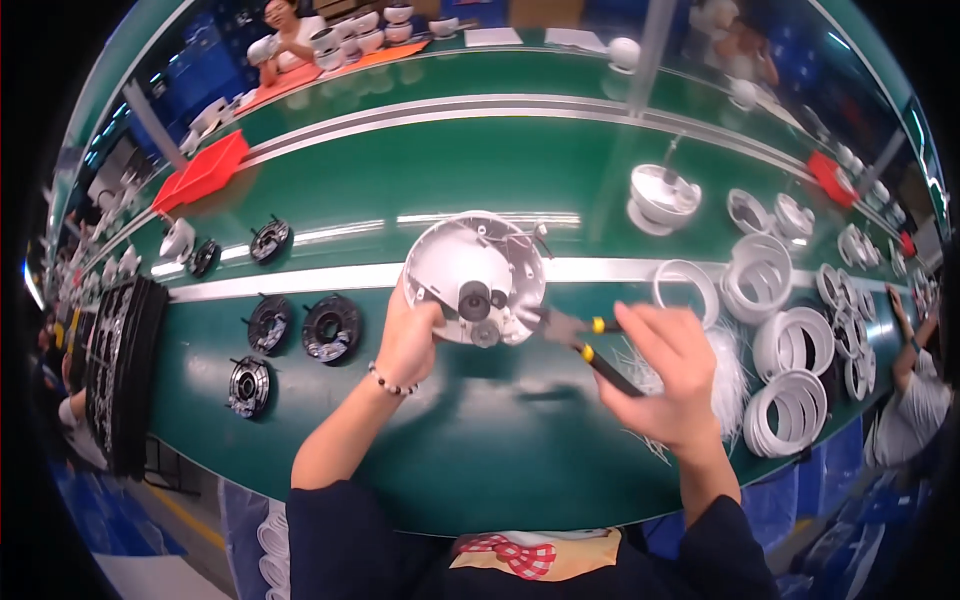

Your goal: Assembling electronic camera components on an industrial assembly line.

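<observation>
A round white housing (475,277) with a dark lens in its middle is held above the green tabletop (480,440), near the centre. The left hand (410,340) grips its left rim, fingers curled and pressed against the shell. The right hand (670,375), just right of it, has its fingers closed around a pair of black-handled cutters (585,345) with yellow bands, whose tip touches the housing's right edge. Under that hand lies a heap of thin white ties (730,385). To the left lie three black round discs (300,330) close together, with two more farther away; at the left edge stands a black tray stack (125,370). To the right, stacks of white rings (790,400) crowd the tabletop, too many to count. Farther off stand a white dome part (662,197) and a red tray (205,172).
</observation>
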Demonstrator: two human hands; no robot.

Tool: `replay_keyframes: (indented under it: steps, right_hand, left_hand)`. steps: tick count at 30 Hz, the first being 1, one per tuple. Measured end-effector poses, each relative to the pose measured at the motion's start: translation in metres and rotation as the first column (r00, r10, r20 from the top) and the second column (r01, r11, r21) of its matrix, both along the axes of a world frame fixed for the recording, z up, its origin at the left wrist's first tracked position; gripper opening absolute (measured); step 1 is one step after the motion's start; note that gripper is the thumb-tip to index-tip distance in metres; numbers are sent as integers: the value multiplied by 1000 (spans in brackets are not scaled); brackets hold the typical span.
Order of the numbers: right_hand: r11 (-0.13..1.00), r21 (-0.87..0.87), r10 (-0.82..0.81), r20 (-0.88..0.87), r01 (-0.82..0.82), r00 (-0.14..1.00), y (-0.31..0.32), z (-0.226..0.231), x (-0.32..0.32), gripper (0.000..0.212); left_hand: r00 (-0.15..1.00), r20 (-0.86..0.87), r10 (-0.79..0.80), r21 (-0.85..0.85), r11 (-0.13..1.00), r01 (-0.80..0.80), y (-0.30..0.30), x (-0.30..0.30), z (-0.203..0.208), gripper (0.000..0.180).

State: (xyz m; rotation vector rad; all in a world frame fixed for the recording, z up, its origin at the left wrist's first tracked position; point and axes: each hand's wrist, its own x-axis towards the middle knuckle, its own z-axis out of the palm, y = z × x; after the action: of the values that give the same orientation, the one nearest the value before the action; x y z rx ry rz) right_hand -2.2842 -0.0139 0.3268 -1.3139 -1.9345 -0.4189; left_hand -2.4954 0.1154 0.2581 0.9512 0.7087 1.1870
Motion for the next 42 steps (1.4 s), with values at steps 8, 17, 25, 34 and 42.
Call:
replay_keyframes:
  steps: [8,17,25,34,42]
  right_hand:
    - [962,31,-273,144,272,951,1,1,7,49]
    - [941,-31,-326,180,336,928,-4,13,16,50]
    - [956,-37,-281,181,292,943,-3,12,25,45]
    - [971,171,155,65,-164,986,-23,18,47,57]
    - [943,-47,315,-200,-330,928,-48,-58,6,59]
  left_hand:
    - [997,-48,-55,102,993,60,-34,29,-6,71]
    - [993,-82,-86,165,981,99,-36,51,-5,69]
    - [979,-124,-164,48,984,171,-35,41,1,70]
    - [999,31,37,39,999,-38,-10,57,9,71]
    - [895,432,-110,-260,935,240,79,74,12,43]
